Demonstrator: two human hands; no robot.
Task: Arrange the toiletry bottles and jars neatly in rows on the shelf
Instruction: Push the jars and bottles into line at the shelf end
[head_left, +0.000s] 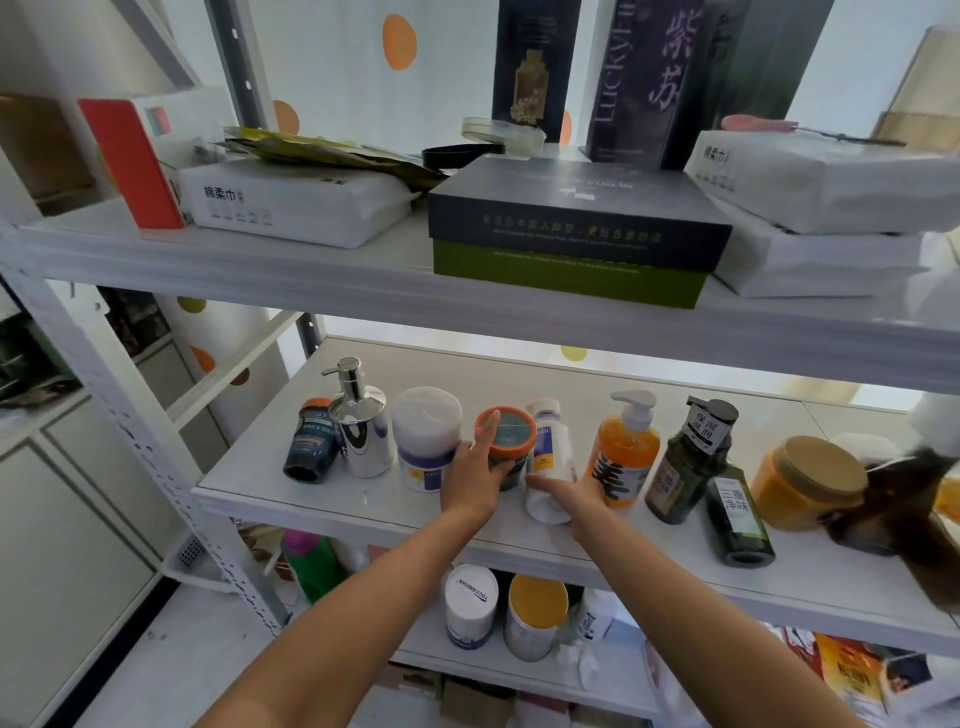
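Observation:
Toiletries stand in a row on the white middle shelf. My left hand grips a dark jar with an orange-rimmed teal lid. My right hand holds the base of a white bottle that leans toward me. Left of them stand a wide white jar, a chrome pump bottle and a dark blue bottle. To the right are an orange pump bottle, two dark green bottles and an orange jar with a tan lid.
The upper shelf holds a dark box on a green box, white tissue packs and tall dark cartons. The lower shelf carries white jars and a green bottle. A blurred brown object intrudes at right.

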